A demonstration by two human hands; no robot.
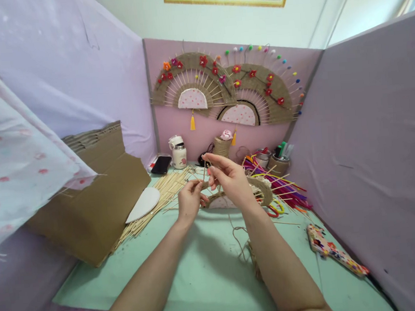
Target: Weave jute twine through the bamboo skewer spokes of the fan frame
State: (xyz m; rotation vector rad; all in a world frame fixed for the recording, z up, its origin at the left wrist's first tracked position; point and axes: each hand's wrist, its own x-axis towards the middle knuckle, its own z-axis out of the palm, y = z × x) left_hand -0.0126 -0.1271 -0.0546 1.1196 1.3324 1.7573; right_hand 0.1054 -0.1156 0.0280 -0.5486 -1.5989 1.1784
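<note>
My left hand (188, 200) is closed, pinching jute twine at the edge of a half-made fan of sticks and jute (257, 190) that lies on the green mat (203, 272). My right hand (229, 178) is raised just beside it, its fingers pinched on a thin wooden stick (205, 167) with the twine around it. A strand of jute twine (242, 242) trails down from the hands to a loose coil beside my right forearm.
A pile of thin sticks (160, 193) and a white half-round card (144, 204) lie left, beside brown cardboard (99, 203). Coloured pipe cleaners (286, 187), pen pots, a small jar (178, 153) and a phone (161, 164) stand behind. A patterned tool (334, 251) lies right. Two finished fans (223, 86) hang on the back panel.
</note>
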